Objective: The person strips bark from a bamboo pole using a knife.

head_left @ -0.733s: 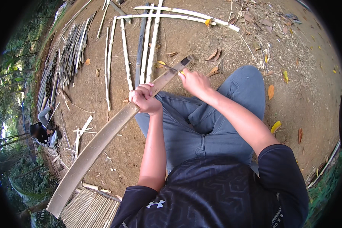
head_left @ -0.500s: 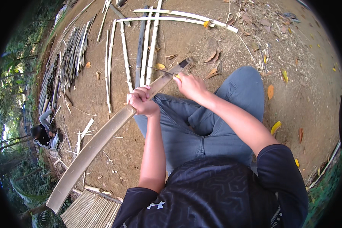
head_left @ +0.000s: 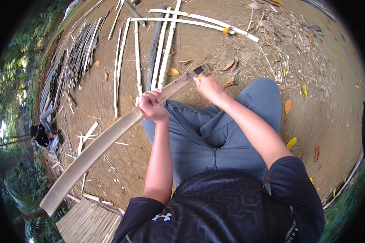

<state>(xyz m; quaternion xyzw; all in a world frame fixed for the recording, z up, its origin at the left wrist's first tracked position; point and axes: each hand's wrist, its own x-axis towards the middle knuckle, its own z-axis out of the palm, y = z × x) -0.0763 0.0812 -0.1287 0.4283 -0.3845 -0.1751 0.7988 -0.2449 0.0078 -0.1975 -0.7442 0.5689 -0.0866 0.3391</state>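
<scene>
"What's changed?"

"The right hand [head_left: 209,88], curled, sits closer to the dark end of the long, pale-brown split-bamboo strip [head_left: 103,142]; I can't tell what it grips."

"The left hand [head_left: 152,107]?"

"Clenched around the strip, before the lap, seemingly steadying it."

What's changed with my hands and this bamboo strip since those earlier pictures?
Your right hand has moved slightly up and right, toward the dark end of the bamboo strip; the thin blade seen there just before is now hard to make out. No new hold or release shows. Your left hand still grips the strip, and the pale sticks lie as before.
</scene>
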